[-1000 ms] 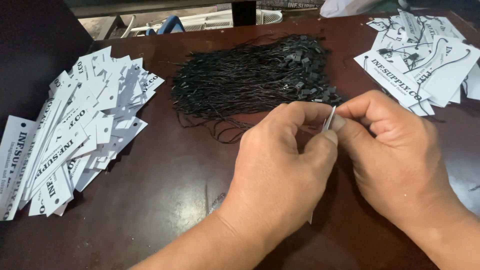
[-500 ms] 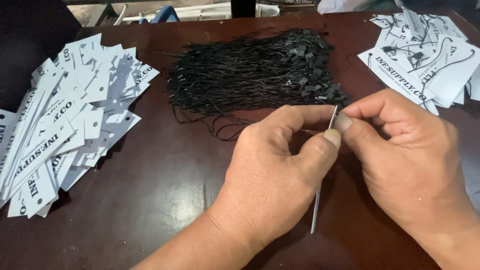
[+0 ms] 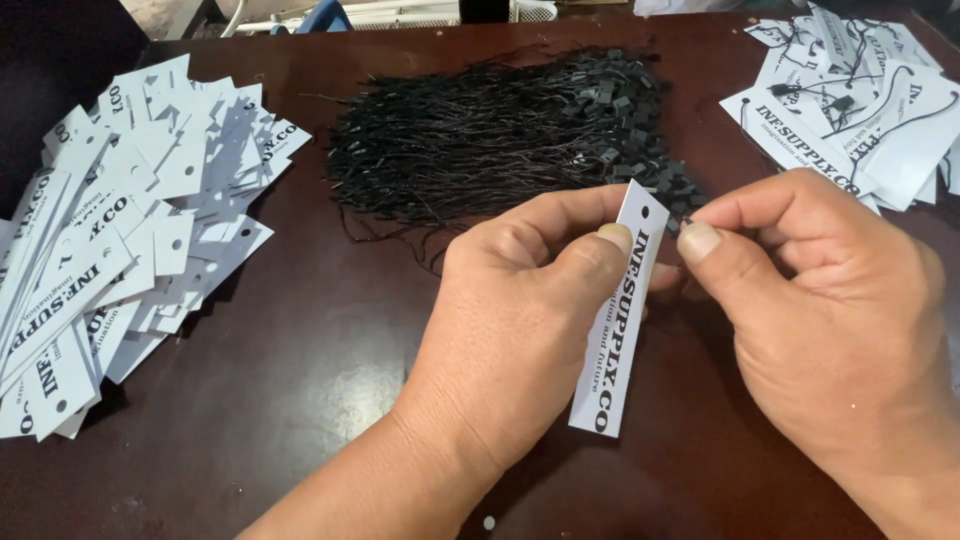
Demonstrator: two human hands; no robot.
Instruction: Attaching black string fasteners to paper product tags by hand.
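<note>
Two hands [image 3: 520, 330], one held white tag [image 3: 618, 310], two tag piles [image 3: 130, 250], one bundle of black strings [image 3: 510, 140].

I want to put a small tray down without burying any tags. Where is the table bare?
The dark table is bare between the left pile of white tags and the left hand, below the black string bundle. A narrower bare strip lies between that bundle and the strung tags at right. The centre, around the right hand and held tag, is crowded.

Bright, even light; sharp focus
</note>
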